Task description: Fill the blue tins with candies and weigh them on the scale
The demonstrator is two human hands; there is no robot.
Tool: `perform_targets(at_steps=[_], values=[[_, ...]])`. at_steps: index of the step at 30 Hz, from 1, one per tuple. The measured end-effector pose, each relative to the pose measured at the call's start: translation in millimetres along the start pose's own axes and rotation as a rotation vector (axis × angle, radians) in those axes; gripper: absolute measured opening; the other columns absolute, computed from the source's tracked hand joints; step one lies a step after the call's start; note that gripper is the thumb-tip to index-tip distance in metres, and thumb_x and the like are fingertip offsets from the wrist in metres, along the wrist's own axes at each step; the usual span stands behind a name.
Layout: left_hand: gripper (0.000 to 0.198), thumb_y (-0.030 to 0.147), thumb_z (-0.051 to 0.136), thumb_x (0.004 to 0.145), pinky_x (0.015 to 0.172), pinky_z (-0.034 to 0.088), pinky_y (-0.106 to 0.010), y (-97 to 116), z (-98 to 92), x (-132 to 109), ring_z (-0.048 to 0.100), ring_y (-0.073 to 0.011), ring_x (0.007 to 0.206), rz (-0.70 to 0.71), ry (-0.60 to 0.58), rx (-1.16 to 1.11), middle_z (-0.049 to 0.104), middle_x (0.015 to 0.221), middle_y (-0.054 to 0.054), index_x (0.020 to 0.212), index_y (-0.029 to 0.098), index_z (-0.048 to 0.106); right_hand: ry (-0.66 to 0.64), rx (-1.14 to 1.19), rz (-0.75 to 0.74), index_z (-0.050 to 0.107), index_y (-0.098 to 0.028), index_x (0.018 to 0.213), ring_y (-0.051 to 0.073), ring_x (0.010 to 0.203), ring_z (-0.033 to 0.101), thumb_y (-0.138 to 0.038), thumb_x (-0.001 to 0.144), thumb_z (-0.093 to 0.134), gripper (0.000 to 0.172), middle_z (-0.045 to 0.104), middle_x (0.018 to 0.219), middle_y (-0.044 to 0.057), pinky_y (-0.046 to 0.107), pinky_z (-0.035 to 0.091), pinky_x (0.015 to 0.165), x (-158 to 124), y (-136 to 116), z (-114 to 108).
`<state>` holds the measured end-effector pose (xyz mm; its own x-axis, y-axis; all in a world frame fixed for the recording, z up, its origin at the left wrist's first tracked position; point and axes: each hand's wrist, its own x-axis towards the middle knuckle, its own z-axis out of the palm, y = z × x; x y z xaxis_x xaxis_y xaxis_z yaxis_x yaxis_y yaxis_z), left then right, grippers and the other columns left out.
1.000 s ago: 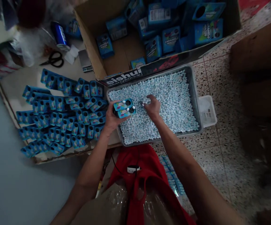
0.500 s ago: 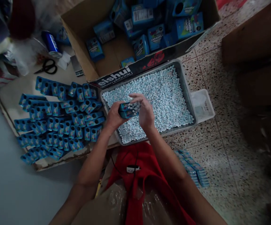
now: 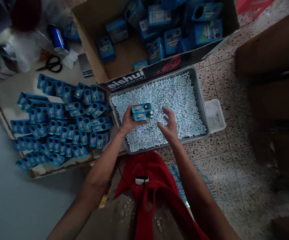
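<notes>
My left hand (image 3: 128, 120) grips two small blue candy boxes (image 3: 139, 116) side by side, their round holes facing up with pale candies showing in them. Both boxes are over the left part of a grey tray (image 3: 199, 96) full of pale blue and white candies (image 3: 177, 91). My right hand (image 3: 170, 126) hovers over the candies to the right of the boxes. Its fingers are spread, and nothing shows in them.
Rows of blue boxes with round holes (image 3: 66, 133) cover the table at left. A cardboard carton (image 3: 101, 71) with more blue boxes stands behind the tray. Scissors (image 3: 51, 64), a blue can (image 3: 57, 38) and a clear plastic container (image 3: 216, 115) lie around. Brown cartons (image 3: 267, 50) stand at right.
My right hand has moved away from the boxes to the right and its fingers have spread. The loose candies on top of the boxes are gone, leaving the holes visible.
</notes>
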<state>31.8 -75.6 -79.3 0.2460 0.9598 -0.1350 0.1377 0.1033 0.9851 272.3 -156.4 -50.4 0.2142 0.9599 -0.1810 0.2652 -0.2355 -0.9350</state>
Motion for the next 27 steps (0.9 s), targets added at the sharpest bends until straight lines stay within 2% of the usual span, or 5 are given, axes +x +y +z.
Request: perform_targets(at_steps=[5,11,18,21,27], values=[[0.118,0.071,0.115,0.050,0.105,0.068,-0.051,4.1,4.8,-20.7,0.078,-0.0361,0.123,-0.086,-0.037,-0.111,0.077,0.130,-0.010,0.143,0.025,0.060,-0.244,-0.172,-0.210,0.040,-0.032,0.175,0.043,0.155,0.058,-0.034,0.078,0.085,0.106,0.047,0.183,0.016,0.068,0.058,0.119,20.4,-18.7,5.0],[0.121,0.068,0.117,0.051,0.109,0.067,-0.048,6.3,2.7,-38.6,0.077,-0.0370,0.130,-0.105,-0.067,-0.225,0.077,0.136,-0.012,0.148,0.024,0.058,-0.369,-0.381,-0.301,0.064,-0.030,0.151,0.039,0.123,0.070,-0.031,0.075,0.092,0.081,0.076,0.137,0.010,0.062,0.060,0.109,32.7,-42.5,13.2],[0.118,0.072,0.116,0.049,0.110,0.066,-0.047,16.2,-5.8,-57.0,0.077,-0.0380,0.128,-0.041,-0.025,-0.168,0.077,0.135,-0.014,0.142,0.021,0.066,-0.371,-0.342,-0.322,0.065,-0.027,0.150,0.036,0.113,0.072,-0.048,0.082,0.097,0.078,0.076,0.138,0.014,0.057,0.063,0.103,13.2,-49.3,21.5],[0.115,0.070,0.116,0.051,0.118,0.063,-0.051,30.0,-12.1,-101.9,0.075,-0.0403,0.135,-0.065,0.045,-0.136,0.076,0.142,-0.016,0.143,0.020,0.069,-0.459,-0.282,-0.356,0.068,-0.026,0.144,0.035,0.108,0.074,-0.058,0.083,0.097,0.075,0.077,0.131,0.014,0.052,0.065,0.094,-6.6,-50.5,28.8],[0.111,0.058,0.116,0.062,0.133,0.052,-0.060,49.2,-25.1,-254.4,0.066,-0.0437,0.152,-0.274,0.433,-0.053,0.067,0.160,-0.019,0.154,0.023,0.064,-0.845,-0.226,-0.426,0.071,-0.022,0.135,0.035,0.106,0.076,-0.053,0.084,0.097,0.066,0.079,0.121,0.013,0.047,0.065,0.092,-79.6,-46.6,86.9]])
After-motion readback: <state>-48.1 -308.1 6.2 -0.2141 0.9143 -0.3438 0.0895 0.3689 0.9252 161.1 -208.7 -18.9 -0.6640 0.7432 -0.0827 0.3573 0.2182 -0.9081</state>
